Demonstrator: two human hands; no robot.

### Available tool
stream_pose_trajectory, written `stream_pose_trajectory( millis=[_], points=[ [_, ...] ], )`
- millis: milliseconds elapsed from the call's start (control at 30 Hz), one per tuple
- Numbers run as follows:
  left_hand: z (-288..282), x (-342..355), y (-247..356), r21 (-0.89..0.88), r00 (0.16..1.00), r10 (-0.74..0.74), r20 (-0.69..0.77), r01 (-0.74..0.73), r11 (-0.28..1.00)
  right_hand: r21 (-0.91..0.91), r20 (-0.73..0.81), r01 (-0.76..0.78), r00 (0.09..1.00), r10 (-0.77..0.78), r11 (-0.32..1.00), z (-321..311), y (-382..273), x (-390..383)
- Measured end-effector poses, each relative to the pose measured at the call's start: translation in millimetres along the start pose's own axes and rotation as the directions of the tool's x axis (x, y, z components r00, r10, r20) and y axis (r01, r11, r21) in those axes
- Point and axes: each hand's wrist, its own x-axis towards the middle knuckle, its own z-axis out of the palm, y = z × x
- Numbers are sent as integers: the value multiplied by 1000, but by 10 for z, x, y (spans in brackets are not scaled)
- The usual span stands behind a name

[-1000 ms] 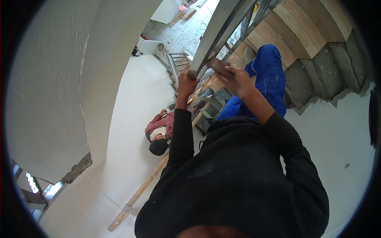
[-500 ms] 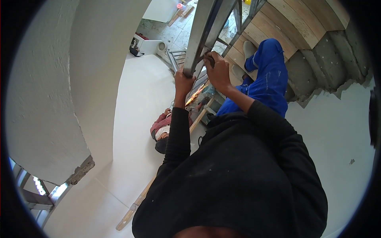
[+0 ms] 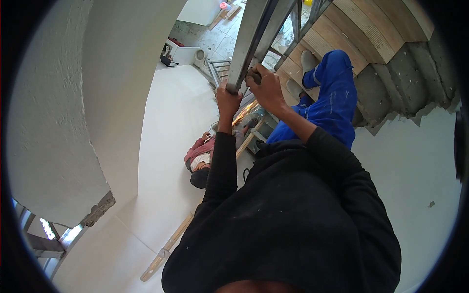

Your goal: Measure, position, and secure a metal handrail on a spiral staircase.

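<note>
Far left of the rail, one slab of rough plaster ends in a broken, crumbly edge. Nearer the rail spreads a smooth white wall, and one thin wooden pole slants up across it. Just left of the rail's lower end, and below it, is one co-worker in a red jacket and dark cap.

My left hand has its fingers curled round the lower end of the rail, a grey metal frame with flat, straight bars. One streak of orange sparks shows beneath that end; a second ago it was fainter.

Against the rail's right side, my right hand pinches one small brown block between thumb and fingers, which hide most of it. A second ago the block stood out plainly, farther right of the rail's end; now it is drawn in closer.

Right of the rail are my blue trousers, dusty and creased, and two grey shoes, where a second ago I saw one. Beyond, farther right of the rail, lie several grained wooden planks and rough, jagged concrete steps.
</note>
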Motion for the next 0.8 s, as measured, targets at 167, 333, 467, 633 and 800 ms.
stream_pose_trajectory(
  millis=[167,333,467,633,800],
  points=[
    [23,46,79,32,1000,-4,12,3,999,-32,-5,-80,997,80,996,-23,218,99],
    [10,17,49,10,999,23,-29,-23,1000,-31,54,-34,998,35,999,-74,101,86],
    [28,70,137,8,1000,8,-11,-8,1000,-96,47,-78,995,82,992,-159,136,128],
    [16,-3,84,-26,999,19,-34,-20,999,-111,98,15,995,-4,994,-154,8,62],
    [80,29,24,-1,998,47,-40,-47,999,-218,86,37,996,-19,975,-145,-32,70]
  ],
)
